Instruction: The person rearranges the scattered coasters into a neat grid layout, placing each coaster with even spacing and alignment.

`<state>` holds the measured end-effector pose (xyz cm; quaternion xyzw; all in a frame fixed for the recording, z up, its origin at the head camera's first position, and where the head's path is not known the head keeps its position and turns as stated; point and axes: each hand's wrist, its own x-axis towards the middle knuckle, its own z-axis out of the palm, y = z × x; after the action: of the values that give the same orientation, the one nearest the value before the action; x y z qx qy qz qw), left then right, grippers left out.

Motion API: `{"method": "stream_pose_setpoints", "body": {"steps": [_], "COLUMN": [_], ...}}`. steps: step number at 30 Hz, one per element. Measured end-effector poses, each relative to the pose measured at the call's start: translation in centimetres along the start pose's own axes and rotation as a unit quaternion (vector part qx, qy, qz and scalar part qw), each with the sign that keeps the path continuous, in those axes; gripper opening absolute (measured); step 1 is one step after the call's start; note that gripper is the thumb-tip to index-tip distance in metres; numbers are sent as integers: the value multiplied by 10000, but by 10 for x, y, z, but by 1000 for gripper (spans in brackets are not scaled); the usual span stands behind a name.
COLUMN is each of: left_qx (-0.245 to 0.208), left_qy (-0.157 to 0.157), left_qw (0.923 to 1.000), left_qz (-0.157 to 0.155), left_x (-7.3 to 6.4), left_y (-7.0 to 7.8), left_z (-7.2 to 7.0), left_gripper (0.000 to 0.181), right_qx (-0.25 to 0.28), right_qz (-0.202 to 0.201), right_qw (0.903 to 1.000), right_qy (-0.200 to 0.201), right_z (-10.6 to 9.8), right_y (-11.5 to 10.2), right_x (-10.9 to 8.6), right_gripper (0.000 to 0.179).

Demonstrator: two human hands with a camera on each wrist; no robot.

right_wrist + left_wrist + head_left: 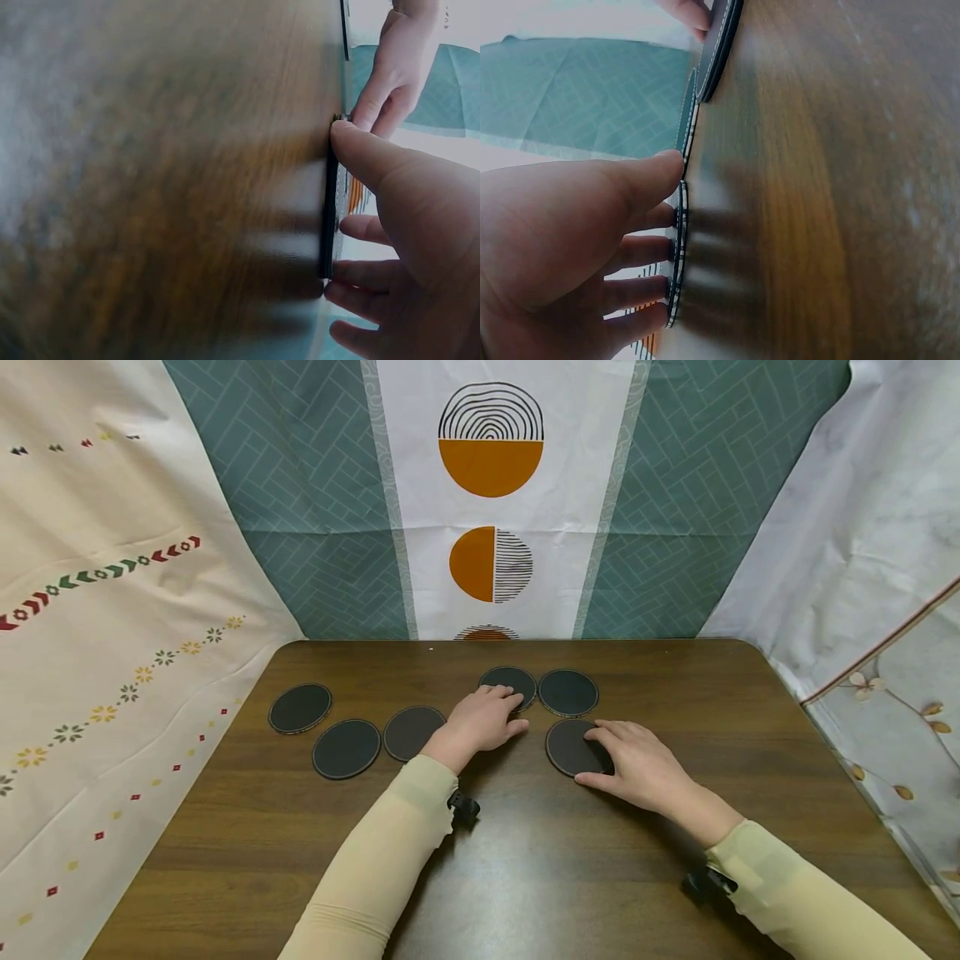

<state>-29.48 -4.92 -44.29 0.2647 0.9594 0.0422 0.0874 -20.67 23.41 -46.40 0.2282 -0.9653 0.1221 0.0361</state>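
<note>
On the brown table (525, 877) lie six flat discs, each dark with a pale line of stitching round the rim, as far as I can see. The right hand (637, 766) has the front disc (567, 750) by its edge, thumb at the near side and fingers round the right and far sides; that disc sits to the left of the palm. The left hand (483, 718) is loose, its fingers fairly straight and spread, tips at the back disc (510, 677), which lies just beyond it. The thumb stands out toward the right hand.

The side disc (567, 693) is right beside the back disc, with the front disc close on its near side. To the left of the left hand are the other three: the middle disc (408, 732), the lower disc (347, 749) just beside it, and the corner disc (300, 708) at the table's left edge.
</note>
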Motion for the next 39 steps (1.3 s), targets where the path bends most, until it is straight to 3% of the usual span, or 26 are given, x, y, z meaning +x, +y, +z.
{"method": "stream_pose_setpoints", "body": {"steps": [27,39], "left_qx": [43,62], "left_qy": [-18,-24], "left_qw": [10000,10000], "left_qz": [-19,-33], "left_x": [0,-2], "left_y": [0,0], "left_z": [1,0], "left_gripper": [65,63], "right_qx": [147,50], "right_qz": [7,-563], "right_qw": [9999,9982], "right_qy": [-23,-218], "right_z": [-4,-17], "right_y": [0,2], "right_x": [0,15], "right_gripper": [73,75]}}
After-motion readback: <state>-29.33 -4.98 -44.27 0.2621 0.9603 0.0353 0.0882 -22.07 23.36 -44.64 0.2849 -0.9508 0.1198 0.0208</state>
